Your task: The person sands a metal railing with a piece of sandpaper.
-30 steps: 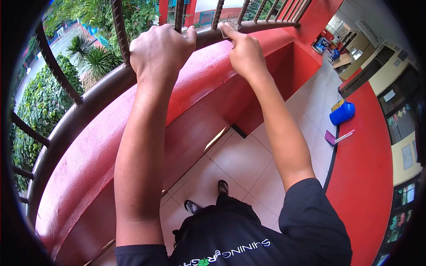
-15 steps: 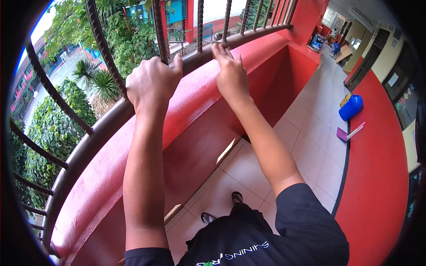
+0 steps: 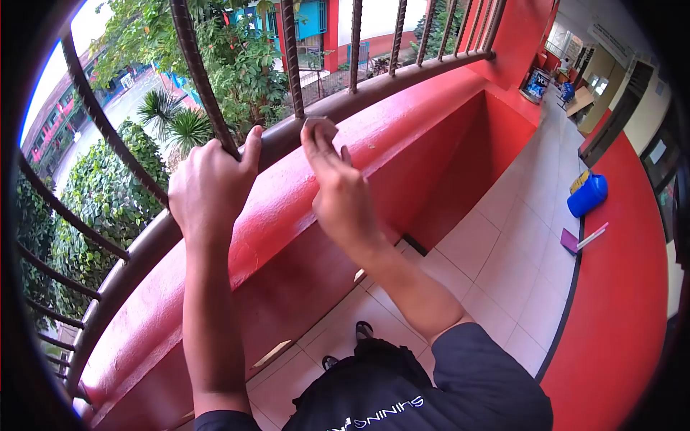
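My left hand (image 3: pixel 208 185) is wrapped round the dark brown metal railing (image 3: pixel 284 136) beside an upright bar, its thumb lying along the top. Further along the same rail, my right hand (image 3: pixel 343 190) pinches a small folded grey-brown sheet (image 3: pixel 321 128) that looks like sandpaper. Its fingertips press the sheet against the side of the rail, and part of it is hidden under the fingers. Twisted bars (image 3: pixel 195 68) rise from the rail. Just below runs the glossy red ledge (image 3: pixel 395 136) of a wall.
A tiled walkway (image 3: pixel 496 262) lies to my right, bordered by a red wall (image 3: pixel 618 309). Against that wall are a blue container (image 3: pixel 588 195) and a purple dustpan (image 3: pixel 569 241). Bushes (image 3: pixel 108 201) grow beyond the bars. A cardboard piece (image 3: pixel 579 101) stands far down the walkway.
My right hand has moved left and nearer along the rail, and the folded sheet now shows at its fingertips. The view has shifted slightly; my left hand keeps its hold on the rail.
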Tool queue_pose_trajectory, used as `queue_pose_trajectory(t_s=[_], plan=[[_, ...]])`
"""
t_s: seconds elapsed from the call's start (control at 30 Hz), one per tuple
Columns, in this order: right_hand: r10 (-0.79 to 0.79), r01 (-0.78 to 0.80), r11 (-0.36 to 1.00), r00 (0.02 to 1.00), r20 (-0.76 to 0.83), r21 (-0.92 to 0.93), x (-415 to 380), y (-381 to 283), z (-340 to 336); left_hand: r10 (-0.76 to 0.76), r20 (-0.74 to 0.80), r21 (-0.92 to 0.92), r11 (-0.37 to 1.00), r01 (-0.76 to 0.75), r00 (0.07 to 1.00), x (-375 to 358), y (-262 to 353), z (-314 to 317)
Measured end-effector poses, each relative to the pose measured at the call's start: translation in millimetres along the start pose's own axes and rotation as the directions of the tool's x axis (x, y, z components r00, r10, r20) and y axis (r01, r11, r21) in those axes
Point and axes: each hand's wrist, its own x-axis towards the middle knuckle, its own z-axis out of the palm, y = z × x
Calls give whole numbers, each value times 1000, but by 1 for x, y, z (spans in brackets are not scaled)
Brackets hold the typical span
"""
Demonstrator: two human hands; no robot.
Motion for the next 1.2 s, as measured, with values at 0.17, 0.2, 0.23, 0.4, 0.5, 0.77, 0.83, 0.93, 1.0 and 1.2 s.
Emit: queue_pose_trajectory(t_s=[0.17, 0.2, 0.23, 0.4, 0.5, 0.77, 0.83, 0.93, 1.0, 1.2], plan=[[299, -271, 947, 940, -165, 173, 47, 82, -24, -37, 0, 71, 997, 37, 999, 1, 8, 2], [229, -209, 970, 958, -175, 126, 53, 90, -29, -28, 6, 72, 997, 28, 1000, 2, 9, 3], [233, -211, 967, 959, -163, 140, 48, 87, -26, -23, -50, 68, 997, 26, 998, 1, 8, 7], [-110, 82, 982, 979, 169, 168, 14, 35, -24, 31, -92, 108, 994, -21, 995, 1, 5, 18], [-40, 42, 999, 998, -56, 22, 53, 90, -31, -21, -22, 132, 991, 24, 1000, 2, 13, 8], [47, -47, 994, 999, 3, 97, 37, 70, -30, 19, -101, 110, 994, -8, 995, 1, 6, 18], [143, -137, 989, 984, -103, 63, 52, 89, -39, 28, -129, 103, 995, -15, 991, 1, 3, 21], [227, -216, 967, 971, -73, 134, 44, 63, -31, 33, -126, 81, 996, -23, 992, -1, 4, 19], [177, -158, 948, 983, -43, 277, 14, 24, -13, -1, -87, 68, 998, 7, 996, -1, 1, 17], [628, -379, 570, 773, -89, 729, 72, 105, -12, -36, -34, 73, 997, 38, 999, -1, -2, 17]])
